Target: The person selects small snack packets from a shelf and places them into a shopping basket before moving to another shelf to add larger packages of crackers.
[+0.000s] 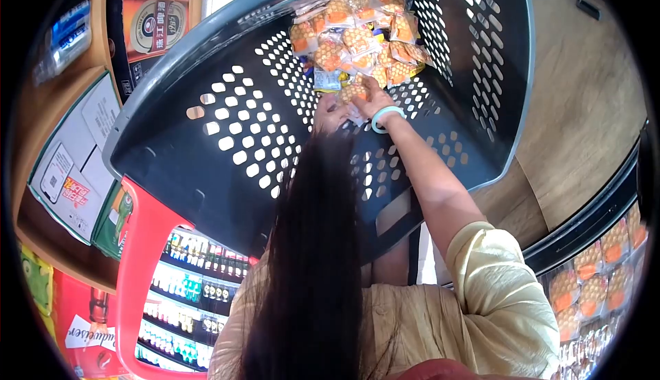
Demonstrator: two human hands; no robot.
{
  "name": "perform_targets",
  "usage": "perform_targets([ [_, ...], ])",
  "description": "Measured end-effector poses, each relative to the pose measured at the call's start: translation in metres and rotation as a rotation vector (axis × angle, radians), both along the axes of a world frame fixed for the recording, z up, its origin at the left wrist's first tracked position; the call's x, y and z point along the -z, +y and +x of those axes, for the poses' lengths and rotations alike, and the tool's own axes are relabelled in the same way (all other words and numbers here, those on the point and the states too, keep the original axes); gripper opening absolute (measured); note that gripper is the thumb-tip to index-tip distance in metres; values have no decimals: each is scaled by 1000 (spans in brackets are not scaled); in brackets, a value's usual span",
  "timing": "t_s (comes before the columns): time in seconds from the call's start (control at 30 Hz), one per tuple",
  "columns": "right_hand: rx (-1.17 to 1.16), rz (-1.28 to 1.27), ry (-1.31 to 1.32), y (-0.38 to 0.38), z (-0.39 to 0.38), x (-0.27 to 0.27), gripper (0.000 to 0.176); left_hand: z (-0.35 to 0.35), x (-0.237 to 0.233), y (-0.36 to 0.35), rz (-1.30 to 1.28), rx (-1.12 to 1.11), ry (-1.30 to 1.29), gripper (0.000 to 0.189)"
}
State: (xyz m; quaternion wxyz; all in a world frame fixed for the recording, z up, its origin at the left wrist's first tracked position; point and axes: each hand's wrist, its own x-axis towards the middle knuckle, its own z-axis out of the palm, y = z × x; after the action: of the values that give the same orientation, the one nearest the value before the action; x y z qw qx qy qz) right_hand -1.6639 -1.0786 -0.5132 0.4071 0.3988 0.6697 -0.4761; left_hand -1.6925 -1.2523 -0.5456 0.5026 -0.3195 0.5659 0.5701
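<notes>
A dark grey shopping basket (199, 126) with rows of slotted holes stands in front of me. Several small clear packets with orange and yellow contents (357, 40) lie heaped at its far end. My right hand (373, 98), with a pale green bangle (388, 117) at the wrist, pinches one such packet (353, 91) at the near edge of the heap. On the left of that packet is my left hand (330, 113), its fingers curled towards it; long dark hair covers its wrist and arm. A packet with a pale blue label (327, 80) lies just beyond my hands.
Wooden shelving (103, 36) on the left holds a dark beer carton (152, 26) and a white box (72, 163). A red frame (130, 270) is at lower left, near lit shelves of drinks (185, 291). More orange packets (591, 284) are at lower right.
</notes>
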Motion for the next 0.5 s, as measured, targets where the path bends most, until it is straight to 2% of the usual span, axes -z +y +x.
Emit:
perform_targets([
  [0.03, 40, 0, 41, 1, 4, 4, 80, 3, 2, -2, -58, 39, 55, 50],
  [0.13, 104, -5, 101, 7, 8, 8, 82, 5, 11, -16, -116, 5, 59, 43],
  [0.17, 69, -38, 123, 9, 5, 4, 80, 9, 21, -10, -348, 98, 174, 32],
  [0.2, 34, -71, 146, 10, 1, -2, 79, 12, 25, -14, -349, 98, 174, 32],
  [0.3, -118, 83, 205, -3, 13, 11, 69, 0, 19, -19, -562, 446, 93, 40],
  [0.33, -185, 158, 222, -7, 15, 12, 64, -5, 11, -14, -565, 448, 97, 40],
  [0.37, -279, 206, 79, -2, -1, -16, 59, -12, -4, -3, -657, 557, 211, 40],
  [0.43, -237, 243, 62, -1, 4, -21, 56, -38, -54, 36, -836, 722, 489, 40],
  [0.47, -199, 279, 39, 0, 6, -22, 53, -50, -64, 43, -736, 717, 549, 40],
  [0.5, -195, 262, -21, 6, 2, -32, 50, -57, -61, 45, -669, 700, 762, 45],
])
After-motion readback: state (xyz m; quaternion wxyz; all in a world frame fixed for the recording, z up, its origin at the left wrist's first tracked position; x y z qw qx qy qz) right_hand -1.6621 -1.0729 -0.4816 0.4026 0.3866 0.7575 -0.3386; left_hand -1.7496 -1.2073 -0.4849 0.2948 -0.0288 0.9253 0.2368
